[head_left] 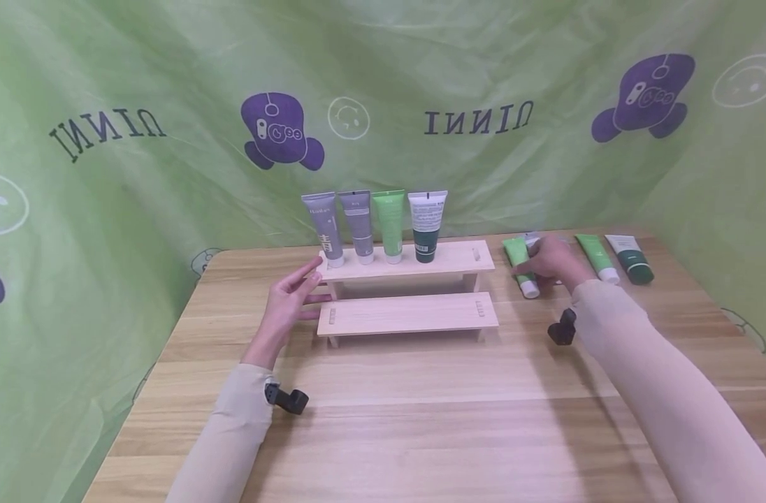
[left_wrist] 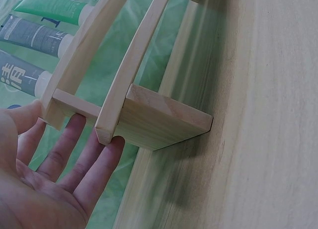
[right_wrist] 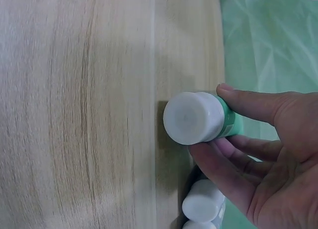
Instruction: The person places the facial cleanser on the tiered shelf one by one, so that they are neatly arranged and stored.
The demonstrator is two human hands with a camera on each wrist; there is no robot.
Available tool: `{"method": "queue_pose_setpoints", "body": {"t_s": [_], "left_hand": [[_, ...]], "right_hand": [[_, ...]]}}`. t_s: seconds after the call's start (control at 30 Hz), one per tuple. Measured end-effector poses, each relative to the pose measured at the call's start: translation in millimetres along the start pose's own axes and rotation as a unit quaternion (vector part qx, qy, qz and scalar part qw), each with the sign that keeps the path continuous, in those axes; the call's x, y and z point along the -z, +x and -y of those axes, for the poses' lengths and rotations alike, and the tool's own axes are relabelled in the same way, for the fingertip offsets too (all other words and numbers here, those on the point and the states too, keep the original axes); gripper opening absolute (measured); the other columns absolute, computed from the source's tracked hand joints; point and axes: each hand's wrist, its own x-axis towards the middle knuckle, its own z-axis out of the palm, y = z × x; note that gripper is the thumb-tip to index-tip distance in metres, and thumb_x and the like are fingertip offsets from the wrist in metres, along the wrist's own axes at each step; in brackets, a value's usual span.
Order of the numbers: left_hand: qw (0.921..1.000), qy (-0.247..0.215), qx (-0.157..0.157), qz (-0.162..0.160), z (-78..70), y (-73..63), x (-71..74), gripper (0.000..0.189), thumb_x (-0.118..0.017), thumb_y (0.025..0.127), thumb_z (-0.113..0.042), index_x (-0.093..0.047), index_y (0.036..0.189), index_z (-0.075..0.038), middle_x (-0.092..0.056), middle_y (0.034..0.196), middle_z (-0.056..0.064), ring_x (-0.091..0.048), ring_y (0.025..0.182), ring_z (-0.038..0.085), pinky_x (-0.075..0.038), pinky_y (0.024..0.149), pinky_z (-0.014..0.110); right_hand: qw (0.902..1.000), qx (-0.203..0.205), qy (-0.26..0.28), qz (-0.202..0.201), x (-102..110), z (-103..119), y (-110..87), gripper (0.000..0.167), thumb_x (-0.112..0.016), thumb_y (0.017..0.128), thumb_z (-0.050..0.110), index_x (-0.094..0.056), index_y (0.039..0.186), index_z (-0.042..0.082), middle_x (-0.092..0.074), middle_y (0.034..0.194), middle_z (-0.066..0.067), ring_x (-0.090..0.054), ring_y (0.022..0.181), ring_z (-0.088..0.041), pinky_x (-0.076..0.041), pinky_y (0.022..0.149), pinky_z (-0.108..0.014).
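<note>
My left hand (head_left: 286, 299) is at the left end of a two-step wooden stand (head_left: 408, 314). In the left wrist view its thumb and fingers (left_wrist: 92, 177) hold the stand's end, fingertips against the wood. On the upper step stand a grey-blue tube (head_left: 325, 227), another grey tube (head_left: 358, 227), a green tube (head_left: 391, 227) and a white-and-dark-green tube (head_left: 427, 223). My right hand (head_left: 555, 260) pinches a light green tube (head_left: 521, 269) between thumb and forefinger. Its white cap (right_wrist: 186, 118) faces the right wrist camera.
Right of that hand lie a green tube (head_left: 598, 258) and a white-and-dark-green tube (head_left: 631, 260). A further tube (head_left: 531, 238) is partly hidden behind the hand. White caps (right_wrist: 202, 201) show below it in the right wrist view. Green cloth (head_left: 383, 70) hangs behind the wooden table (head_left: 395, 433).
</note>
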Motion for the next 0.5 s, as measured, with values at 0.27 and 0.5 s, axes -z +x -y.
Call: {"method": "queue_pose_setpoints", "body": {"t_s": [0.27,0.5], "left_hand": [[1.0,0.001,0.002,-0.002,0.3,-0.8,-0.4,0.052,-0.065,0.099,-0.039,-0.052,0.147,-0.028,-0.057,0.138,0.019,-0.069,0.105,0.036,-0.061,0.082,0.049],[1.0,-0.001,0.0,0.001,1.0,-0.6,0.3,0.051,-0.063,0.1,-0.038,-0.051,0.148,-0.028,-0.054,0.141,0.02,-0.069,0.106,0.035,-0.061,0.084,0.05]], "right_hand": [[0.9967,0.018,0.077,-0.018,3,3,-9.5,0.073,-0.077,0.089,0.021,-0.038,0.139,-0.015,-0.056,0.115,-0.032,-0.065,0.082,-0.032,-0.058,0.069,-0.043],[0.9886,0.045,0.13,-0.062,9,13,-25.7,0.074,-0.078,0.089,0.021,-0.037,0.142,-0.009,-0.051,0.124,-0.031,-0.064,0.08,-0.032,-0.061,0.065,-0.044]]}}
